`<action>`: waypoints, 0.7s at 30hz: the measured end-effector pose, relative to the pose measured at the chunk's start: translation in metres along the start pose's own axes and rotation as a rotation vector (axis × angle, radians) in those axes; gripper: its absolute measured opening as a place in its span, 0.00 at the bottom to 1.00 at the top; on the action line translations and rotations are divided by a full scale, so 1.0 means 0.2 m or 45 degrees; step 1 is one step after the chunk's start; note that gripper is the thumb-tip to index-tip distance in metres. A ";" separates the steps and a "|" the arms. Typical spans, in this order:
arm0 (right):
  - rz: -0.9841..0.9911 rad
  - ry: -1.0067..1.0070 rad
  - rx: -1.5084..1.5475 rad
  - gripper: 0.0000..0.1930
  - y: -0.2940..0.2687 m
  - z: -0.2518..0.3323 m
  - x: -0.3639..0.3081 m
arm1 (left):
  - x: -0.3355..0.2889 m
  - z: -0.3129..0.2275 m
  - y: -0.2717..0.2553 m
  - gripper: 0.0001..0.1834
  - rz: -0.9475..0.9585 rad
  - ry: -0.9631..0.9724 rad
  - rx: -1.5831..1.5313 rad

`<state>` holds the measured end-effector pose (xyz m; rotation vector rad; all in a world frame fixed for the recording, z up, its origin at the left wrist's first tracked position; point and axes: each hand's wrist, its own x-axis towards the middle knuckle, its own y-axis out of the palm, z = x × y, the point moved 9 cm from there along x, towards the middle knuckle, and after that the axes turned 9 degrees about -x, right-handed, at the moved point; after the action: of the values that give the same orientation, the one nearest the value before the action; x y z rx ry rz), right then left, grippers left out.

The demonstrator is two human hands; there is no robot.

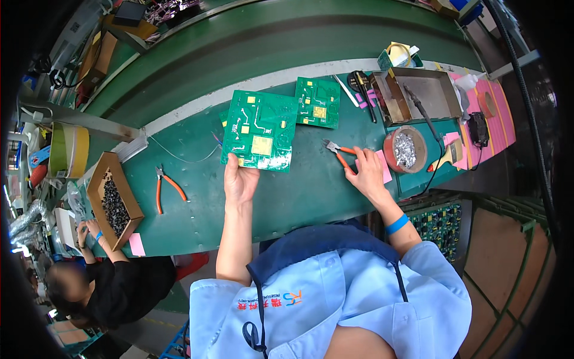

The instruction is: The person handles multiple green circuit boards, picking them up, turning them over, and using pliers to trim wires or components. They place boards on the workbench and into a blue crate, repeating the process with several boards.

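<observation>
Light-blue shirt point(371, 293) fronts the near edge of the surface point(194, 221). Left hand point(241, 184) pinches the circuit board point(263, 122), above mid-surface, by its lower left corner; right hand point(367, 170) curls partly around orange-handled cutters point(334, 148). Board is probably light, stiff, fragile: grip edges.

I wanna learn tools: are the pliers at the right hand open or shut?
Open, it seems: the pliers have their orange handles spread apart in a V at the right hand.
</observation>
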<state>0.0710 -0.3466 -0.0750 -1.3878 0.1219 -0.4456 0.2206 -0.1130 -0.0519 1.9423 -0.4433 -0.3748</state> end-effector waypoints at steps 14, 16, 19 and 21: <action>0.465 -0.063 1.116 0.25 -0.17 0.20 0.07 | 0.01 0.02 0.04 0.24 -0.078 -0.036 0.135; 0.414 -0.183 0.882 0.25 -0.21 0.29 0.08 | 0.00 0.03 0.04 0.23 -0.097 -0.048 0.206; 0.391 -0.257 0.643 0.27 -0.25 0.35 0.12 | -0.01 0.02 0.08 0.24 -0.100 -0.029 0.249; 0.332 -0.336 0.561 0.27 -0.27 0.38 0.13 | -0.02 0.01 0.07 0.25 -0.086 -0.023 0.298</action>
<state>0.1075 -0.2934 -0.0032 -0.9677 -0.0132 -0.0601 0.2142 -0.1183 -0.0403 2.1873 -0.4502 -0.3988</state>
